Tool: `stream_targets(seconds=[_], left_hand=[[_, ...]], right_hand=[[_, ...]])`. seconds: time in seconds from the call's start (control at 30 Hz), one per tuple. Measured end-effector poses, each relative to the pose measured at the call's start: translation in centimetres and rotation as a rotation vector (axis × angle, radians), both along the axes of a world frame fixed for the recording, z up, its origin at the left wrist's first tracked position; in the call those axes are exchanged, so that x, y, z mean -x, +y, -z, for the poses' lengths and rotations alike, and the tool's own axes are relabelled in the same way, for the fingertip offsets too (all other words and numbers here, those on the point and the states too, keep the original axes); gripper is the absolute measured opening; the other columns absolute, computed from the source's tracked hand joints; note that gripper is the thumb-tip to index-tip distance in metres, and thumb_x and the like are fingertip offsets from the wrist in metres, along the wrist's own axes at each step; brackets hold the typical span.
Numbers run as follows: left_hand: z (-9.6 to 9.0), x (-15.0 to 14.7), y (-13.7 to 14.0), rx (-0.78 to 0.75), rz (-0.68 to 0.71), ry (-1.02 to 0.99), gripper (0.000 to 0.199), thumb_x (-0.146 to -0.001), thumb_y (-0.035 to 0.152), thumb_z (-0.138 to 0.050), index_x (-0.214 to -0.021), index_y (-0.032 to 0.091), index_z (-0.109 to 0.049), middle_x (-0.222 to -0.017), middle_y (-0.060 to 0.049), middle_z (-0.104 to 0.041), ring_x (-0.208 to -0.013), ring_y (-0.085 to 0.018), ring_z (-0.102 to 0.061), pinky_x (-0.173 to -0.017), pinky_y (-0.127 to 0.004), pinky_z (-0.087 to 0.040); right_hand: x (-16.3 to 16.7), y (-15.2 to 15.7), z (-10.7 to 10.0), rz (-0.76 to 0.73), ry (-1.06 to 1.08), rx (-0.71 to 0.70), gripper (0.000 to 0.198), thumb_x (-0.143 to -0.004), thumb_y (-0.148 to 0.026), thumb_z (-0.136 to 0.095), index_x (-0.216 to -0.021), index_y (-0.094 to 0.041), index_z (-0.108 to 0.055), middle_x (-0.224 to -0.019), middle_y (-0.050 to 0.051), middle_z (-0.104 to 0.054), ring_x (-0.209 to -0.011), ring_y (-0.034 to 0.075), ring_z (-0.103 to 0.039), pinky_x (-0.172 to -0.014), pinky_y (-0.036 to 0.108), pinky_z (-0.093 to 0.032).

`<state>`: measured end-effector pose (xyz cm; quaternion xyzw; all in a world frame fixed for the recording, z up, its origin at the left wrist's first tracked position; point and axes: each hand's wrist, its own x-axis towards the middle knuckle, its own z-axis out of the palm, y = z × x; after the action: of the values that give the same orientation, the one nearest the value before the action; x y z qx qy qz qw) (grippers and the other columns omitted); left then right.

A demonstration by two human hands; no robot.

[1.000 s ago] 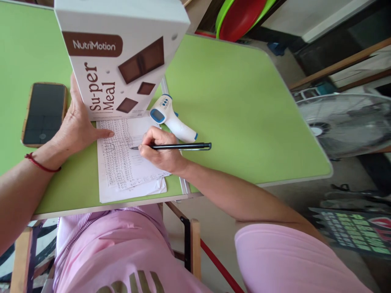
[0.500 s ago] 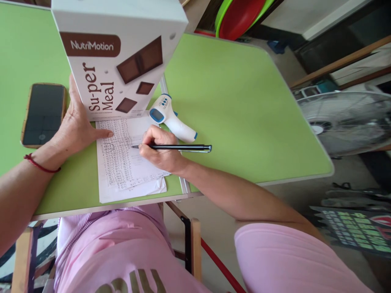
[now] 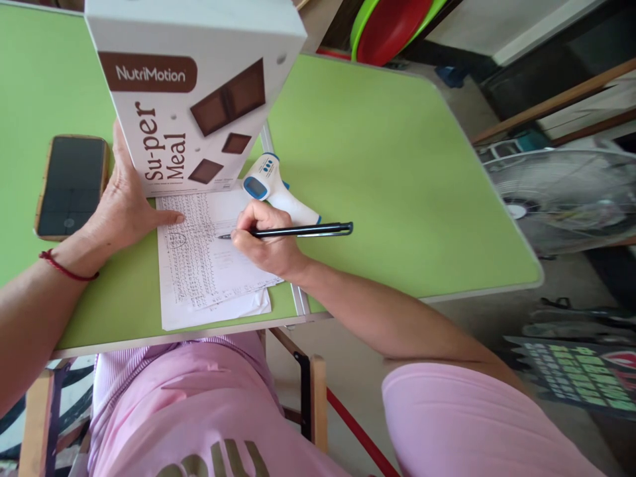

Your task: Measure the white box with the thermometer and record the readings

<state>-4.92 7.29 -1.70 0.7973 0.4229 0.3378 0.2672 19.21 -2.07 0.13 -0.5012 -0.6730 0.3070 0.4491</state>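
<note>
A black pen is pinched in my right hand, its tip at the sheet of paper covered in rows of handwriting. More sheets lie beneath that page. My left hand rests flat with the thumb stretched over the paper's upper left part. Its fingers are spread away from the thumb and run along the left side of a white NutriMotion box, which partly hides them. The box stands upright at the paper's far edge. Just beyond my right hand lies a white and blue infrared thermometer.
A phone in a tan-edged case lies left of my left hand. Everything rests on a green folding table with a metal seam. Beyond its right edge stands a fan. Red and green basins are at the back.
My right hand has shifted slightly to the right, and the pen's rear end has swung a little up and right. The left hand, box and thermometer look unmoved.
</note>
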Motion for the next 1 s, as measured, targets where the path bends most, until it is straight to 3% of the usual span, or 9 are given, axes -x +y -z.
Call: stream_targets(seconds=[0.1,0.47,0.67,0.83,1.0], left_hand=[[0.1,0.0,0.0,-0.017,0.003,-0.008,0.135,-0.054,0.051,-0.089,-0.156,0.031,-0.004,-0.160,-0.008,-0.014,-0.151,-0.039,-0.010,-0.126,-0.063,-0.015],[-0.8,-0.4,-0.2,0.086,-0.045,0.099,0.140,-0.054,0.052,-0.085,-0.155,0.021,0.007,-0.162,-0.013,-0.001,-0.152,-0.037,-0.006,-0.128,-0.058,-0.011],[-0.1,0.0,0.0,0.019,-0.004,0.028,0.136,-0.055,0.053,-0.088,-0.156,0.027,0.000,-0.159,-0.010,-0.011,-0.150,-0.040,-0.010,-0.126,-0.062,-0.013],[0.7,0.2,0.6,-0.026,0.019,-0.051,0.143,-0.046,0.056,-0.094,-0.157,0.027,-0.008,-0.157,-0.012,-0.015,-0.148,-0.045,-0.012,-0.124,-0.063,-0.013],[1.6,0.4,1.1,-0.043,0.019,-0.064,0.150,-0.043,0.057,-0.096,-0.158,0.027,-0.004,-0.159,-0.012,-0.012,-0.148,-0.046,-0.013,-0.124,-0.065,-0.014]], right_hand=[[0.1,0.0,0.0,0.005,-0.010,0.003,0.018,-0.067,-0.027,-0.053,-0.058,-0.022,-0.038,-0.049,-0.005,-0.042,-0.045,0.007,-0.036,-0.042,0.023,-0.028],[0.1,0.0,0.0,-0.035,0.025,-0.052,0.018,-0.066,-0.022,-0.055,-0.058,-0.022,-0.039,-0.048,-0.004,-0.042,-0.044,0.007,-0.035,-0.040,0.022,-0.027],[-0.1,0.1,0.0,-0.028,0.025,-0.051,0.018,-0.067,-0.023,-0.054,-0.058,-0.022,-0.038,-0.049,-0.004,-0.043,-0.043,0.007,-0.036,-0.040,0.022,-0.028],[-0.1,0.1,0.1,-0.027,0.028,-0.026,0.019,-0.069,-0.026,-0.056,-0.059,-0.021,-0.041,-0.049,-0.004,-0.045,-0.044,0.007,-0.038,-0.041,0.021,-0.030],[0.0,0.1,0.1,-0.037,0.025,-0.013,0.020,-0.070,-0.027,-0.056,-0.059,-0.021,-0.041,-0.050,-0.004,-0.045,-0.045,0.007,-0.038,-0.042,0.021,-0.030]])
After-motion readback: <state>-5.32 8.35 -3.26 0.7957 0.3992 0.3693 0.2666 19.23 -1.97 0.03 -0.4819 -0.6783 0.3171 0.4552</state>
